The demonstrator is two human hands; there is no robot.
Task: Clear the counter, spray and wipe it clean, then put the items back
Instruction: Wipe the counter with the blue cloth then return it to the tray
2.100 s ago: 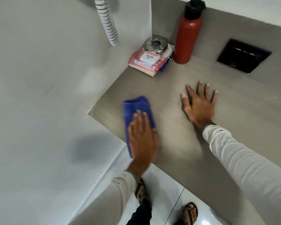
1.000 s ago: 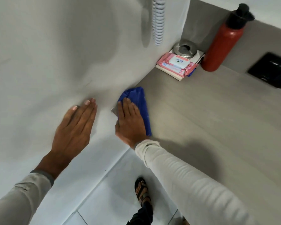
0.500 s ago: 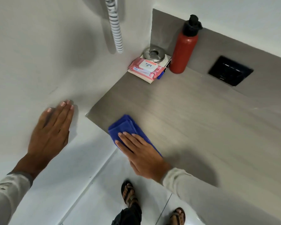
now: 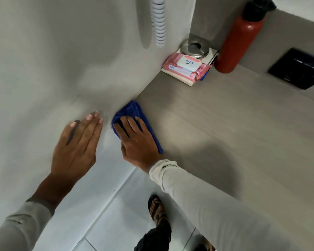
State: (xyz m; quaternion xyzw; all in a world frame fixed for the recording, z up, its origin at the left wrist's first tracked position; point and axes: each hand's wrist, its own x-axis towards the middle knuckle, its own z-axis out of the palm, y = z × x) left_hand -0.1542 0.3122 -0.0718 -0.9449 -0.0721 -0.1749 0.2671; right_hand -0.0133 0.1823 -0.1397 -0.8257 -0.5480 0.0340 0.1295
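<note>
A folded blue cloth (image 4: pixel 132 110) lies on the grey wood-grain counter (image 4: pixel 225 127) at its near left corner, against the white wall. My right hand (image 4: pixel 136 142) presses flat on the cloth, fingers pointing toward the wall. My left hand (image 4: pixel 78 144) rests flat on the white wall, fingers together, holding nothing. In the far corner sit a pink wipes pack (image 4: pixel 186 67) on a white book, a round metal dish (image 4: pixel 195 48) behind it, and a red bottle (image 4: pixel 238 42) with a black cap.
A black socket plate (image 4: pixel 297 68) is set in the grey backsplash at the right. A white coiled cord (image 4: pixel 159 22) hangs down the wall. Below the counter edge are white floor tiles and my sandalled foot (image 4: pixel 157 209).
The cloth passed from my left hand to my right. My right hand has slid it from the front edge back into the corner by the wall. My left hand stays on the wall.
</note>
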